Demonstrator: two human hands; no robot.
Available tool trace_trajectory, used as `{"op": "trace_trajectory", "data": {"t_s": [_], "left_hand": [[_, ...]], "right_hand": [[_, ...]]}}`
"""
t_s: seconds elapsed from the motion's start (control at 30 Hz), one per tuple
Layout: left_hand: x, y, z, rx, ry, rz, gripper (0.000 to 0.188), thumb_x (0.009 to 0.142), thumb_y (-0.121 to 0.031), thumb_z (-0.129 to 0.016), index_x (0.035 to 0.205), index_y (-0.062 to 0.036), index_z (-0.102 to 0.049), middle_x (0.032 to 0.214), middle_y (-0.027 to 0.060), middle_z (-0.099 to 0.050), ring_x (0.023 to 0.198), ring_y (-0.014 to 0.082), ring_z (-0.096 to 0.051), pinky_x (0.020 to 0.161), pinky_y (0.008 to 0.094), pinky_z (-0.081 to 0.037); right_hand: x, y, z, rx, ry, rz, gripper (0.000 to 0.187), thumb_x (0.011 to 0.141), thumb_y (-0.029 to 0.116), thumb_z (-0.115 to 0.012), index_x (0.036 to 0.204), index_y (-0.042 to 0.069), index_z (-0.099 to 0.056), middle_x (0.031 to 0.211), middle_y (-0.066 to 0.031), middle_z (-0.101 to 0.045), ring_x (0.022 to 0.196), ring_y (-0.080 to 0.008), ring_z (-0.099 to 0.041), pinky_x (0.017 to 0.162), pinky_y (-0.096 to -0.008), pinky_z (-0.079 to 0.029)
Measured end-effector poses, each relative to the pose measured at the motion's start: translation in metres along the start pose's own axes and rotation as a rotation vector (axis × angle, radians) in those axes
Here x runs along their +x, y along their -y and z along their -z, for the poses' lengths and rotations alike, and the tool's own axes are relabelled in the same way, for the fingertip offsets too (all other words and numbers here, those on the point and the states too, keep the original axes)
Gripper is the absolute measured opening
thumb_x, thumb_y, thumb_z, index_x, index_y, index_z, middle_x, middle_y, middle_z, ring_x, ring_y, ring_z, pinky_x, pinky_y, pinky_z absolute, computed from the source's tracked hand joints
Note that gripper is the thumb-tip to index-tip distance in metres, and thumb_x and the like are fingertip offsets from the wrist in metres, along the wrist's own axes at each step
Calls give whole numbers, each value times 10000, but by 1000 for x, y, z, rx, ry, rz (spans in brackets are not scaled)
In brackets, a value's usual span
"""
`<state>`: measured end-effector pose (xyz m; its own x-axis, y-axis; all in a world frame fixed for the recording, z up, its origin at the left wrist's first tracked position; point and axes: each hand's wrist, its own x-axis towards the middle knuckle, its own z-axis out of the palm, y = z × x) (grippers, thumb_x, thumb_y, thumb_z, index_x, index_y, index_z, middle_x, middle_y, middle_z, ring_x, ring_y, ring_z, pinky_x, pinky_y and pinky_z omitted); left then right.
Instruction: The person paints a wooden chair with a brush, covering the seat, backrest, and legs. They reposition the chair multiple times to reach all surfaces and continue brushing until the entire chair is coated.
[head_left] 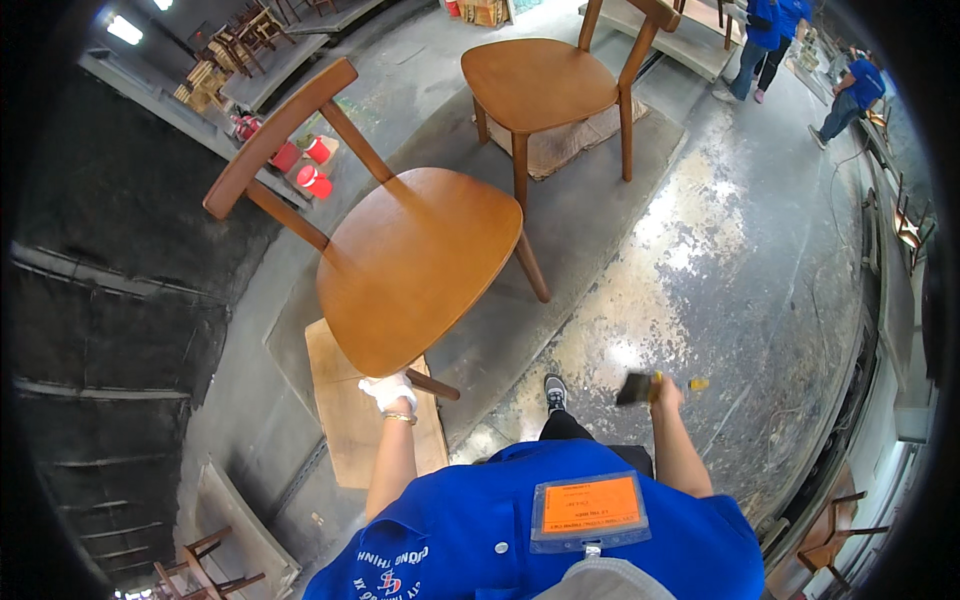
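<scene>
While the left hand (pixel 388 389) (white-covered; whether its fingers grip, I cannot tell) meets the seat front of the nearer chair (pixel 420 255), standing ahead-left, the right hand (pixel 667 393) clasps a dark-bristled brush (pixel 634 389).

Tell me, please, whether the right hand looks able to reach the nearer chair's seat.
Probably yes: nothing visible stands between the right hand, which holds a brush, and the seat, though leaning may be needed.

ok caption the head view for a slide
White-covered left hand at the near chair, right hand holding a brush, second chair beyond.
</scene>
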<state>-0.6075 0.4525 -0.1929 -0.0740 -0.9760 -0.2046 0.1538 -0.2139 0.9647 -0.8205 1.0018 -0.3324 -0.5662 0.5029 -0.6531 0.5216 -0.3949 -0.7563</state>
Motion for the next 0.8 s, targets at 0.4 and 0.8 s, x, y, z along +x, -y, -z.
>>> {"op": "trace_trajectory", "data": {"t_s": [0.4,0.8], "left_hand": [[6,-77,-56,433,-142,-202,260,826,-9,-710,1032,-30,-552,824,107,-611,681,267,-586,640,450,-532],[9,-101,-83,502,-194,-198,330,573,106,-666,870,43,-537,700,123,-542,618,251,-535,656,469,-538]], "right_hand": [[-206,94,-408,736,1115,-129,348,844,-138,-707,878,161,-533,1014,-35,-649,1060,-226,-649,980,-376,-509],[-294,69,-466,634,941,-32,315,778,-192,-721,810,77,-561,1286,-166,-659,1171,-265,-633,1029,-366,-499]]}}
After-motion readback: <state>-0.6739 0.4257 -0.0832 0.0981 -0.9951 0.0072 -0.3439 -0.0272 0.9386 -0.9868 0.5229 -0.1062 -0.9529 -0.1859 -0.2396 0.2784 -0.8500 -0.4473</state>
